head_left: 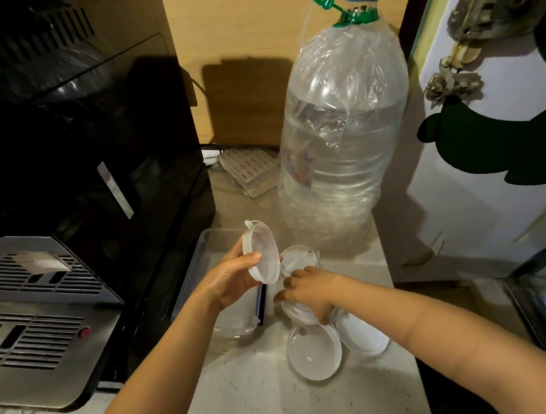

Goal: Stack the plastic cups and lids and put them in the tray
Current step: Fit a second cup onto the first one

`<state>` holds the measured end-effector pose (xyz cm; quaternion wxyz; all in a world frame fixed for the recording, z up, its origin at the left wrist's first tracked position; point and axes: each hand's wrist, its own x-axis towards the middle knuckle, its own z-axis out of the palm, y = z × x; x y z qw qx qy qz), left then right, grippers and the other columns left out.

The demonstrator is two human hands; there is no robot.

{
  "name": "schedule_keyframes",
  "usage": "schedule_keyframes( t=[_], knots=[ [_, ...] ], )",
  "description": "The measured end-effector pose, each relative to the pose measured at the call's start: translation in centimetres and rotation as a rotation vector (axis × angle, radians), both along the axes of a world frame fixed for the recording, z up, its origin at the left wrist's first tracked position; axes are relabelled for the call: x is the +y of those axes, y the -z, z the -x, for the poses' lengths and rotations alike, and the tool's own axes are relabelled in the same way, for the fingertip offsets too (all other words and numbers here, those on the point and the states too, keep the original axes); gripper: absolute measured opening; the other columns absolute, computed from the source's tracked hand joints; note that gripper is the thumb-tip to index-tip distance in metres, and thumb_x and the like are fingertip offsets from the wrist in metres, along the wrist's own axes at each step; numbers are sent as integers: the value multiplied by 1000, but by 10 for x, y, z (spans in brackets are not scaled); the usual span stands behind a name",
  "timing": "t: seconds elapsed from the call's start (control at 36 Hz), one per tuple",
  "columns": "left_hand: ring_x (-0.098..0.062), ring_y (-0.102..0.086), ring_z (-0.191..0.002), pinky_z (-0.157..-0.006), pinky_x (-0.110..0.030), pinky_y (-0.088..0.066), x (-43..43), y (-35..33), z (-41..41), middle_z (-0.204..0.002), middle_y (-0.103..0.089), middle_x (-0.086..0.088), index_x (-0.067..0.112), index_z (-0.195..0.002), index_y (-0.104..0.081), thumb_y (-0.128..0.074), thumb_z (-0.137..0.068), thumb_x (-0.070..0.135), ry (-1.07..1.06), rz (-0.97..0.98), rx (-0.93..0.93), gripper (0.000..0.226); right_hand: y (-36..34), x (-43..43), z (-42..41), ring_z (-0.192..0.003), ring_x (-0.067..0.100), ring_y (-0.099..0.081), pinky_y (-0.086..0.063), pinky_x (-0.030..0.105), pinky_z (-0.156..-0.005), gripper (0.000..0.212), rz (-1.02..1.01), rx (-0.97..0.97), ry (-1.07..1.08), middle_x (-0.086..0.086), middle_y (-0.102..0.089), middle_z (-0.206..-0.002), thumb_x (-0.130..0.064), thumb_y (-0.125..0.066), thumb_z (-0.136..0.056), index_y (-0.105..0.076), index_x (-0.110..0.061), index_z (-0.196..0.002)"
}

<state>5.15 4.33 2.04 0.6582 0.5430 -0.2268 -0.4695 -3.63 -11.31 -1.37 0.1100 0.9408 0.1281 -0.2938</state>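
My left hand (pixel 234 278) holds a round clear plastic lid (pixel 261 252) on edge above the clear rectangular tray (pixel 201 252). My right hand (pixel 309 292) reaches down onto another clear lid (pixel 299 314) on the counter, fingers curled around its rim. A further lid (pixel 298 258) lies just behind that hand. Nearer me lie a clear lid (pixel 314 351) and a white one (pixel 364 335), partly overlapping. The tray stands on the counter left of the lids, with a dark clip (pixel 262 303) on its right side.
A large clear water bottle (pixel 341 138) with a green cap stands behind the lids. A black appliance (pixel 87 170) with a metal grille fills the left. A white door (pixel 486 161) is at the right. A slatted plastic piece (pixel 250 169) lies at the back.
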Motion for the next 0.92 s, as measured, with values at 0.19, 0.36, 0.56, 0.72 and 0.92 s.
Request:
schedule_keyframes(
  t=[0.19, 0.36, 0.56, 0.72, 0.92],
  knots=[
    [-18, -67, -87, -64, -29, -56, -6, 1, -1, -106, -58, -9, 21, -122, -43, -88, -23, 49, -43, 18, 60, 112, -24, -15, 1, -131, 30, -33, -33, 45, -108, 101, -282, -76, 189, 9, -34, -143, -26, -82, -62, -22, -28, -144],
    [-19, -68, -85, -66, -32, -57, -14, 2, -4, -104, -59, -6, 26, -108, -52, -89, -20, 46, -89, 66, 134, 98, -61, -35, 17, -136, 19, -29, -37, 29, -106, 101, -619, -147, 475, 0, -25, -149, -16, -77, -66, -16, -29, -145],
    [-27, -59, -94, -65, -34, -58, -27, 0, -7, -104, -56, -9, 23, -115, -48, -91, -19, 41, -172, 132, 223, 108, -113, -55, 30, -129, 11, -29, -28, 20, -97, 98, -910, -410, 653, -4, -25, -140, -19, -81, -66, -15, -23, -139],
    [-27, -57, -98, -74, -39, -57, -42, -7, -1, -109, -56, -8, 28, -113, -51, -91, -26, 39, -90, 185, 257, 96, -131, -51, 27, -104, 3, -49, -46, 14, -85, 93, -1341, -687, 732, -19, -42, -114, -43, -76, -39, -31, -31, -119],
    [-22, -66, -91, -77, -41, -56, -57, -20, 6, -108, -61, -8, 25, -123, -47, -90, -30, 42, -16, 259, 259, 104, -112, -34, 14, -94, -2, -59, -49, 13, -77, 75, -1712, -854, 816, -9, -54, -109, -8, -80, -43, -44, -28, -107]
  ],
)
